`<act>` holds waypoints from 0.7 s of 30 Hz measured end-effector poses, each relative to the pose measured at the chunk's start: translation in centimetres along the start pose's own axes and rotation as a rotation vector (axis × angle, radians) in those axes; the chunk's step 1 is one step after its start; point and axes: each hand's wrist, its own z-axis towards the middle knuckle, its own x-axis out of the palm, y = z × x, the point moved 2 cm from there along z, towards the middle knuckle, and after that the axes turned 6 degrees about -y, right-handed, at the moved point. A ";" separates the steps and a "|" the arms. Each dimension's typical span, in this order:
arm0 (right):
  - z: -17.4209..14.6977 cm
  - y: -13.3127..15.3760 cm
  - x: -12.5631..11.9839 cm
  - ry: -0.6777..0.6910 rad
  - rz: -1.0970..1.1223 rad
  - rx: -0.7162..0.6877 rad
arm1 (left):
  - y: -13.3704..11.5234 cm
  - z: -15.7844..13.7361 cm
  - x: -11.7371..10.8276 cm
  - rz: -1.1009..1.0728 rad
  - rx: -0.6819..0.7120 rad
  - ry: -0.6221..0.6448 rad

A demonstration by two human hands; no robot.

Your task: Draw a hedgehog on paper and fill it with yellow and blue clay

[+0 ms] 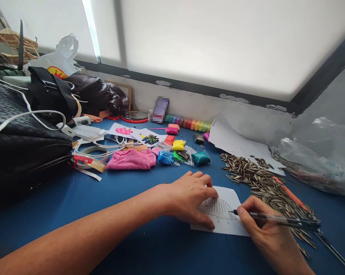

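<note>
Fingers of our right hand (pixel 268 229) close around a slim black pen with a clear barrel (pixel 287 220), its tip at the drawing on a small white sheet of paper (pixel 231 195). Our left hand (pixel 189 196) grasps nothing; its fingers spread, bent, over the sheet's left part. The sheet lies in front of us on a smooth, deep-blue tabletop (pixel 138 236), bearing a rounded black-ink outline (pixel 218 207) with thin legs and rows of short dashes inside. Just beyond our right hand spreads a loose heap of glossy, striped, pointed seeds (pixel 253 173), crossed by a narrow orange strip (pixel 290 194). Farther back we see a soft yellow packet (pixel 178 145), a crumpled pink terry cloth (pixel 132 159) and, at right, a wrinkled clear plastic bag (pixel 318 164). On our left bulks a black woven-texture bag (pixel 20 133). Behind everything, a pale, backlit window blind (pixel 218 46) hangs above a scuffed whitish wall (pixel 189 99).
</note>
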 end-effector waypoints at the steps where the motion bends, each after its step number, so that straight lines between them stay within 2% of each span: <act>1: 0.1 0.3 -0.1 0.011 -0.005 -0.001 | 0.0 0.0 0.0 -0.002 -0.001 0.001; 7: 0.7 1.5 -0.4 0.055 -0.027 0.002 | 0.0 0.0 -0.1 -0.005 -0.002 0.005; 15: 0.4 0.9 -0.2 0.041 -0.005 0.004 | -0.1 0.0 -0.1 0.001 -0.006 0.010; 21: 0.2 0.1 -0.2 -0.054 0.007 -0.004 | 0.0 0.0 -0.2 -0.017 -0.013 0.012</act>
